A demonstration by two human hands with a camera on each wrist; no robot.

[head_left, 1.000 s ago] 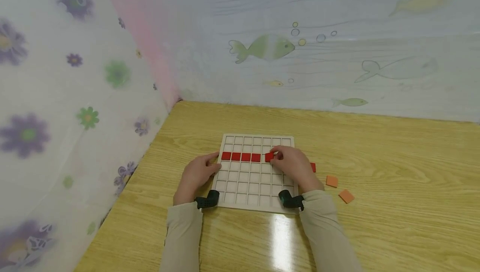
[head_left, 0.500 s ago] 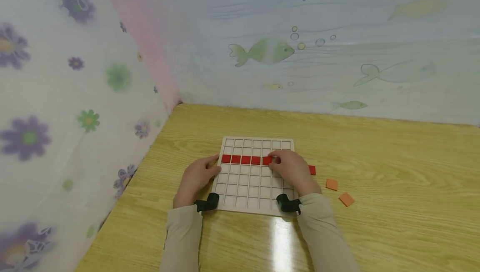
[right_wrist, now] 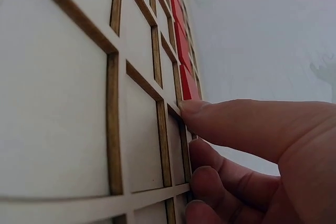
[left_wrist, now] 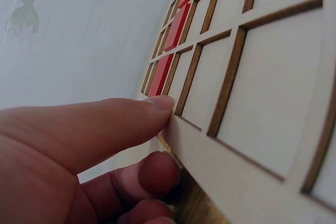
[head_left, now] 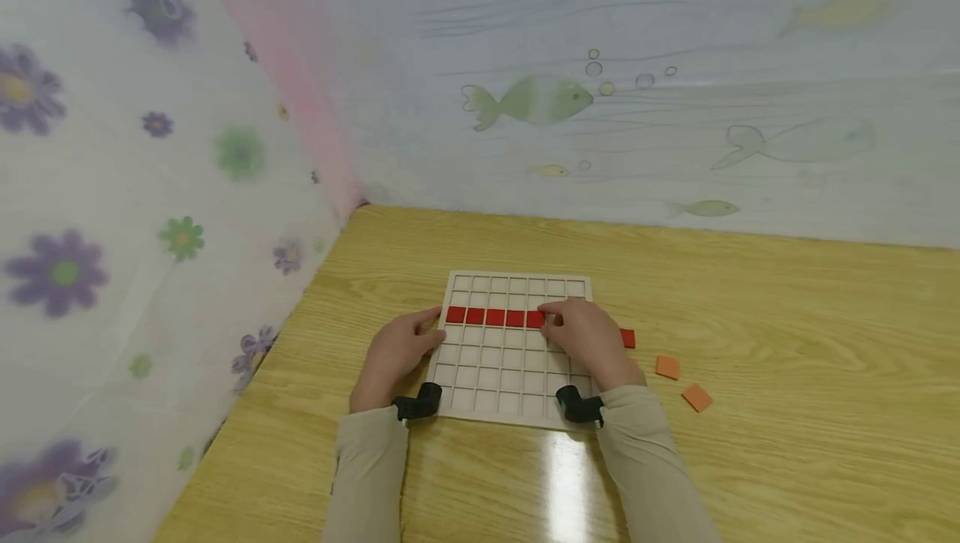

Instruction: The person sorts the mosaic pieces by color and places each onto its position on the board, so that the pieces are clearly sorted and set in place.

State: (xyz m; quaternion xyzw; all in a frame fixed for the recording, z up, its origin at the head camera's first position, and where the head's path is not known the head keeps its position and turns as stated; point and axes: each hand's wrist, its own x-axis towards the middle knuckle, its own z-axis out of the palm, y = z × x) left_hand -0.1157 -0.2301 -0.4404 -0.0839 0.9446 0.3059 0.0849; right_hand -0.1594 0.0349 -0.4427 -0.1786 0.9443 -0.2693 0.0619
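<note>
A wall with purple and green flowers (head_left: 58, 272) stands at the far left, beside the wood-grain table (head_left: 817, 360). The left hand (head_left: 395, 353) touches the left edge of the pale grid board (head_left: 489, 356), thumb on its rim and other fingers bent beside it; how firmly they hold it, if at all, is hard to tell. Four red tiles (head_left: 495, 317) run from that edge along the third row from the far side. Next to them, a fifth red tile (head_left: 535, 320) sits in line, its right end pinched between thumb and forefinger of the right hand (head_left: 588, 336). Past that wrist lie another red tile (head_left: 628, 338), partly hidden, and two orange tiles (head_left: 667, 367), well apart from the board.
</note>
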